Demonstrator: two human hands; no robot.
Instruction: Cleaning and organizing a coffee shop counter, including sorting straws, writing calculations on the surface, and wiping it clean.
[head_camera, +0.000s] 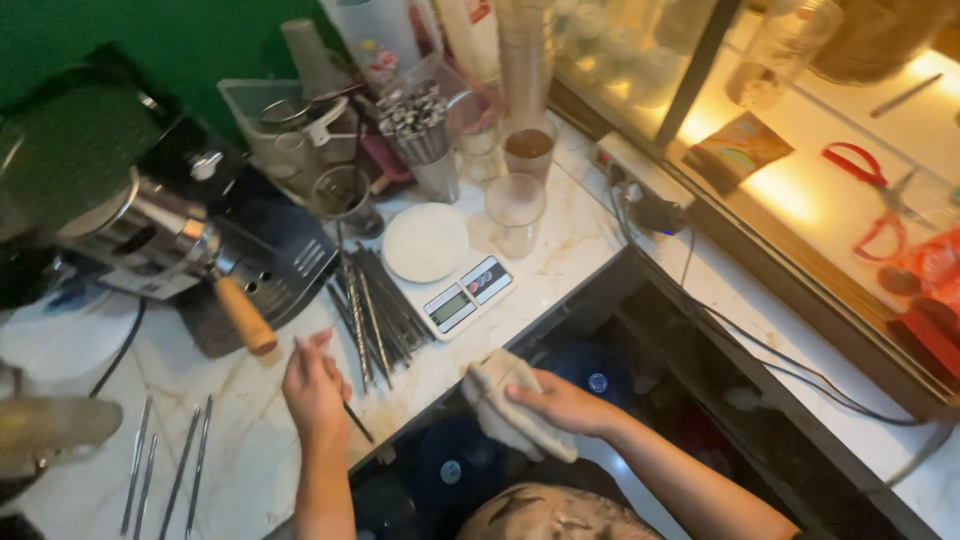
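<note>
- Straws are what we have in hand: our left hand (315, 385) is pinched shut on one thin dark metal straw (352, 414), near the front edge of the marble counter (560, 250).
- Counter first, since it is the biggest thing we see. It is white with brown veins and runs from the near left to the far right.
- Next is the coffee machine (150, 220), at the far left. It is dark and shiny, and its wooden handle (245, 317) points toward us.
- Behind it sits a grey plastic bin (270, 120) full of cups and tools.
- Then comes the kitchen scale (440, 265), in the middle, with a round white plate on top and a small screen.
- Just right of the scale stands an empty clear glass (515, 212). Farther back is a cup (529, 150) with a brown drink in it.
- A metal cup (425, 140) holds many straws standing up, far behind the scale.
- Our right hand (560, 402) is closed on a pale cloth (505, 405), to the right of our left hand, at the counter edge.
- A pile of dark metal straws (375, 310) lies just beyond our left hand, next to the scale.
- More silver straws (165, 465) lie flat at the near left, well apart from the pile.
- Red scissors (865, 180) lie far right, under glass.
</note>
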